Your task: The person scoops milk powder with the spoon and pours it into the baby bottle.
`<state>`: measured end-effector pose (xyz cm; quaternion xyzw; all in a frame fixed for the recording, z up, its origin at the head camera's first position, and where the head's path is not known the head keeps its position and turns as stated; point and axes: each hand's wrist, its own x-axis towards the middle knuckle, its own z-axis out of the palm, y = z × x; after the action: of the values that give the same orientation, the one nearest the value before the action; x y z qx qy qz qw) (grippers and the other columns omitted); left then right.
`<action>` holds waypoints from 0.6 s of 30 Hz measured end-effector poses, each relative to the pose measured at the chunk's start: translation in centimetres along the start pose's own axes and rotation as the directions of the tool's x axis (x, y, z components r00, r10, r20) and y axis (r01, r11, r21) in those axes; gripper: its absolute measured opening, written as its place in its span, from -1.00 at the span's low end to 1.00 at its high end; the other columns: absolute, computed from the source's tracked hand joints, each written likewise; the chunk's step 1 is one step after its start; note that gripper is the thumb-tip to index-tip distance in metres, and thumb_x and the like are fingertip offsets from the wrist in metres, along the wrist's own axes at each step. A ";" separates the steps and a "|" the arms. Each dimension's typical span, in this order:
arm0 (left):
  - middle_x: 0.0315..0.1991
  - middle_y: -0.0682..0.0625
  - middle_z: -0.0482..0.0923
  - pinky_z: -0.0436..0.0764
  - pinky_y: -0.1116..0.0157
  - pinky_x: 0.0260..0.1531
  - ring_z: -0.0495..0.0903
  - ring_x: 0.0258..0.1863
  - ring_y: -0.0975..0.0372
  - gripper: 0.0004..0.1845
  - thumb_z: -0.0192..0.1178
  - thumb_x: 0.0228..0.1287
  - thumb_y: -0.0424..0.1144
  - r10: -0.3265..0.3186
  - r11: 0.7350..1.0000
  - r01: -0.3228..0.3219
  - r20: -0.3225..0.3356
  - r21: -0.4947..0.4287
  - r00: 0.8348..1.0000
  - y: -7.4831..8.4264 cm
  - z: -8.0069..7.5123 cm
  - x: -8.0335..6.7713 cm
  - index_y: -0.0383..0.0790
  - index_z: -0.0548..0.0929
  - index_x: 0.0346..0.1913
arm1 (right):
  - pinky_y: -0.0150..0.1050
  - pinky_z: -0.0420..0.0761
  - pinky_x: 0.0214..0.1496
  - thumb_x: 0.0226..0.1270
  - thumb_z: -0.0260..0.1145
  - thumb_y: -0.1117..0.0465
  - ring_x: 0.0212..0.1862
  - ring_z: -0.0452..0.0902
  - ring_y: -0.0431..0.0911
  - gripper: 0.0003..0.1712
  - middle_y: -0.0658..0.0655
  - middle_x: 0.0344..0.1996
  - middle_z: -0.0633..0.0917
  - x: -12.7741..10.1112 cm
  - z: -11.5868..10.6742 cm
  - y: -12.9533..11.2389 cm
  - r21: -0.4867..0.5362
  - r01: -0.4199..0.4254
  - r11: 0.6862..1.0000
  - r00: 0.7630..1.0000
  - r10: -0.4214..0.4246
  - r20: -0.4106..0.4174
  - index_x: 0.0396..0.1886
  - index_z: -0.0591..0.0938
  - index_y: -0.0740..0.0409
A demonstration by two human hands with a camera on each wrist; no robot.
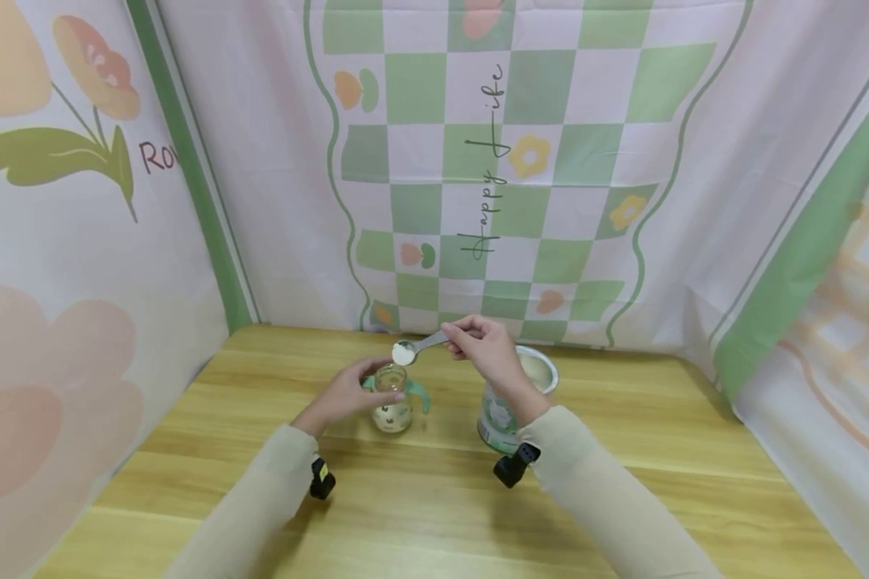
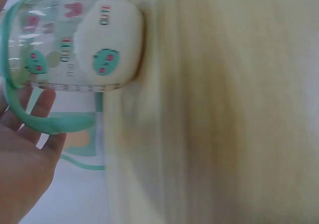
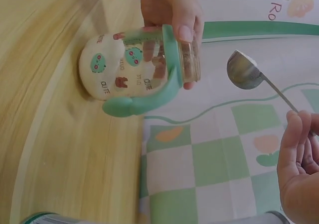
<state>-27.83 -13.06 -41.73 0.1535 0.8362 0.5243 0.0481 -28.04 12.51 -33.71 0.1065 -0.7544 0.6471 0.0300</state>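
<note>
The left hand (image 1: 346, 396) has its fingers curled around the neck of the baby bottle (image 1: 393, 400), which stands upright on the wooden table (image 1: 623, 450). The right hand (image 1: 487, 347) pinches the handle of a spoon (image 1: 414, 349) of white powder, held just above the bottle's mouth. An open tin (image 1: 510, 402) stands just beside the bottle.

Lighting is bright, even and diffuse; my arms cast only faint shadows on the pale wooden surface (image 1: 623, 450). My head view bows at its edges. Both wrist views are soft, the wood grain smeared by blur.
</note>
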 end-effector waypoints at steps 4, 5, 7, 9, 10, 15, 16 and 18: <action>0.20 0.03 0.53 0.41 -0.05 0.26 0.48 0.20 0.10 -0.17 0.54 0.04 0.11 -0.005 0.999 0.005 -0.009 -0.036 1.000 -0.6 0.1 0.3 -0.04 0.47 0.38 | -0.22 0.71 -0.14 0.42 0.37 0.07 -0.26 0.67 -0.02 -0.68 0.28 -0.26 0.71 0.0 0.5 0.3 -0.023 0.027 0.999 1.000 -0.027 0.003 -0.14 0.67 0.28; 0.21 0.03 0.53 0.40 -0.05 0.27 0.48 0.20 0.10 -0.17 0.54 0.04 0.11 -0.009 0.999 0.008 -0.012 -0.042 1.000 -0.6 0.1 0.3 -0.04 0.48 0.38 | -0.21 0.71 -0.14 0.42 0.37 0.08 -0.26 0.67 -0.02 -0.69 0.27 -0.28 0.72 0.0 0.6 0.4 -0.026 0.032 0.999 0.999 -0.032 0.002 -0.14 0.68 0.27; 0.19 0.03 0.55 0.40 -0.06 0.27 0.49 0.19 0.09 -0.18 0.54 0.03 0.09 -0.008 0.999 0.008 -0.017 -0.052 1.000 -0.7 0.2 0.3 -0.04 0.49 0.37 | -0.21 0.71 -0.15 0.41 0.38 0.08 -0.28 0.67 -0.01 -0.71 0.25 -0.31 0.72 0.0 0.8 0.4 -0.034 0.039 0.999 0.999 -0.039 -0.004 -0.17 0.68 0.25; 0.19 0.02 0.55 0.41 -0.06 0.26 0.49 0.19 0.09 -0.18 0.54 0.03 0.09 -0.008 0.999 0.007 -0.024 -0.049 1.000 -0.8 0.2 0.3 -0.05 0.50 0.37 | -0.21 0.72 -0.16 0.41 0.38 0.08 -0.30 0.67 -0.04 -0.73 0.27 -0.31 0.72 0.0 1.0 0.4 -0.044 0.048 0.998 0.999 -0.049 -0.009 -0.19 0.68 0.24; 0.19 0.01 0.56 0.41 -0.07 0.26 0.50 0.18 0.08 -0.18 0.54 0.04 0.10 -0.009 0.999 0.008 -0.029 -0.045 1.000 -0.9 0.2 0.3 -0.06 0.50 0.36 | -0.21 0.72 -0.17 0.41 0.38 0.08 -0.30 0.67 -0.03 -0.73 0.28 -0.31 0.72 0.0 1.2 0.5 -0.049 0.056 0.997 0.998 -0.057 -0.010 -0.20 0.68 0.24; 0.19 -0.04 0.55 0.44 -0.08 0.23 0.51 0.17 0.05 -0.18 0.54 0.03 0.12 -0.008 1.000 0.007 -0.040 -0.026 0.999 -1.3 0.3 0.2 -0.08 0.51 0.36 | -0.13 0.72 -0.16 0.42 0.37 0.07 -0.31 0.67 -0.01 -0.74 0.26 -0.36 0.72 -0.3 1.7 0.7 -0.081 0.094 0.992 0.995 -0.095 -0.005 -0.24 0.69 0.20; 0.18 -0.05 0.56 0.44 -0.09 0.23 0.52 0.17 0.05 -0.17 0.53 0.03 0.13 -0.007 1.000 0.006 -0.041 -0.021 0.999 -1.4 0.4 0.2 -0.08 0.51 0.36 | -0.11 0.72 -0.16 0.42 0.37 0.06 -0.32 0.67 0.00 -0.74 0.24 -0.38 0.72 -0.4 1.8 0.7 -0.089 0.104 0.991 0.995 -0.105 -0.006 -0.24 0.69 0.20; 0.18 -0.05 0.56 0.44 -0.09 0.22 0.52 0.16 0.05 -0.17 0.53 0.02 0.14 -0.004 1.000 0.003 -0.042 -0.012 0.999 -1.7 0.4 0.3 -0.07 0.51 0.36 | -0.13 0.71 -0.18 0.41 0.38 0.04 -0.34 0.67 -0.02 -0.74 0.21 -0.41 0.71 -0.6 2.0 0.8 -0.114 0.117 0.987 0.993 -0.119 -0.007 -0.25 0.70 0.16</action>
<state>-28.33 -13.30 -43.39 0.1406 0.8342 0.5323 0.0323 -27.44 10.69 -34.94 0.1447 -0.7821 0.6010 0.0794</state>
